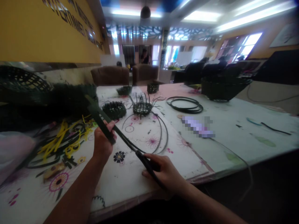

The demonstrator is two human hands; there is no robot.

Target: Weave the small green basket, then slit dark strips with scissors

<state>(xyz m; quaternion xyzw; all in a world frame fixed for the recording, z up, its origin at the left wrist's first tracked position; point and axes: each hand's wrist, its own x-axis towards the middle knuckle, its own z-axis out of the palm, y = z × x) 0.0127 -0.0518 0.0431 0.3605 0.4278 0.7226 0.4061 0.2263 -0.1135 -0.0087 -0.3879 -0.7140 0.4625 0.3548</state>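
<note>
Our left hand [102, 144] and right hand [163, 172] have narrow grip on one black plastic strip [122, 135], light and springy, best held near its ends.

Coiled black strip [185, 105], dark woven basket [223, 88], tangled yellow strips [58, 143], brown armchairs [109, 76]

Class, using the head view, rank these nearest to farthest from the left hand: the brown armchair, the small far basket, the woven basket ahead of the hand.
From the left hand:
1. Woven basket, on the table, straight ahead.
2. Small basket, farther along the table.
3. Brown armchair, beyond the table's far end.
</note>
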